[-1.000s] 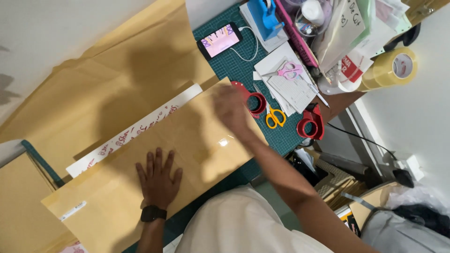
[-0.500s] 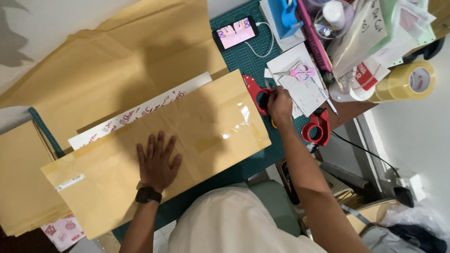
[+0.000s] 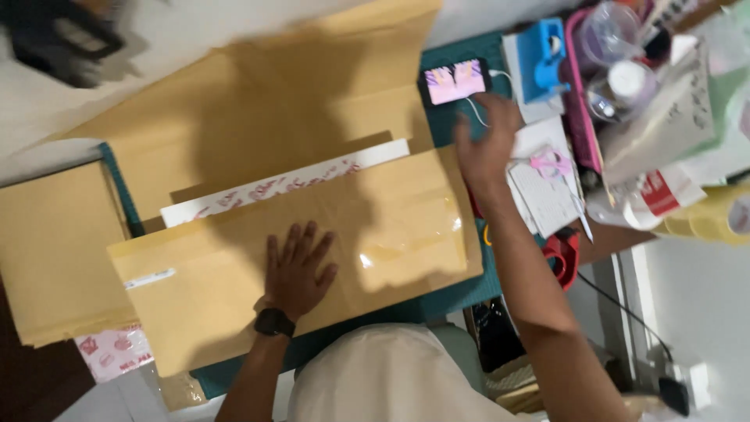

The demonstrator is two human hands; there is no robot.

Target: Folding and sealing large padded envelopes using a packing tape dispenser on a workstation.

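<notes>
Right hand (image 3: 488,148) now lifted off the scissors, fingers loosely spread near phone (image 3: 455,80); left hand (image 3: 295,270) still flat, spread, pressing brown envelope (image 3: 234,281)

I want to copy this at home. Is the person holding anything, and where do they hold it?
Nothing is gripped. The left hand lies flat, fingers spread, pressing the middle of the brown envelope. The right hand reaches near the phone; it is blurred but seems empty.
</notes>
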